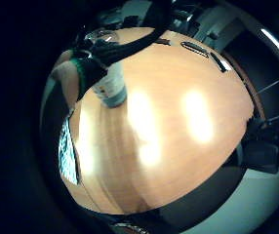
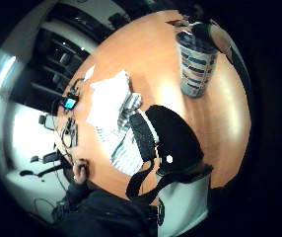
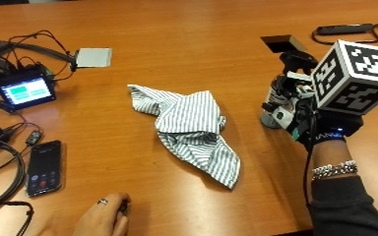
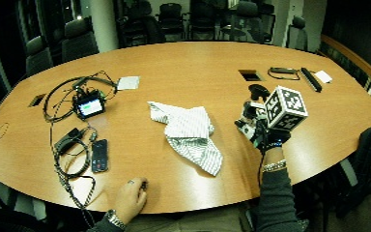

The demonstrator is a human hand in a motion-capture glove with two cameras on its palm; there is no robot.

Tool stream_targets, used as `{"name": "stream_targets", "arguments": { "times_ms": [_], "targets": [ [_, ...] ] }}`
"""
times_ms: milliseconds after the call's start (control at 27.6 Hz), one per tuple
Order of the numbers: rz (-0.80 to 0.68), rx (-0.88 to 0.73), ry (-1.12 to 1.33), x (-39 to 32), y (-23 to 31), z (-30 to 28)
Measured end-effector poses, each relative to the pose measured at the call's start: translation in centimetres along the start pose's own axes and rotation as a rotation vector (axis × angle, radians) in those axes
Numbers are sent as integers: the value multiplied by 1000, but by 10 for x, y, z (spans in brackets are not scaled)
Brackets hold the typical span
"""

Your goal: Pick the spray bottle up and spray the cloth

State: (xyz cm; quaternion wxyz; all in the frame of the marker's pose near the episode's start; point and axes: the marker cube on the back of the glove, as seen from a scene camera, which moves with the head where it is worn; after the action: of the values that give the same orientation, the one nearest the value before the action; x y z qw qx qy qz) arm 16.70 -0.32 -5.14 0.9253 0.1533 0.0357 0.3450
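Gloved right hand [image 3: 310, 120] wrapped round spray bottle [image 3: 275, 114], upright on wooden conference table [image 3: 195, 44] w/ base at tabletop, black nozzle [image 3: 295, 61] on top. Striped cloth [image 3: 189, 127] crumpled mid-table, well apart from bottle. Bare left hand [image 3: 102, 216] flat near table edge. Phone [image 3: 45, 168], small lit screen [image 3: 25, 92] w/ cables on far side of cloth.
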Motion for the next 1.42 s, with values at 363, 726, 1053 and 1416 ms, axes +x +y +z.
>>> {"name": "stream_targets", "arguments": {
  "times_ms": [363,726,1053,1416],
  "targets": [
    [167,30,-95,9,-20,18],
    [381,131,-371,18,-49,36],
    [459,217,-594,31,-60,65],
    [368,476,-749,13,-81,71]
  ]
}}
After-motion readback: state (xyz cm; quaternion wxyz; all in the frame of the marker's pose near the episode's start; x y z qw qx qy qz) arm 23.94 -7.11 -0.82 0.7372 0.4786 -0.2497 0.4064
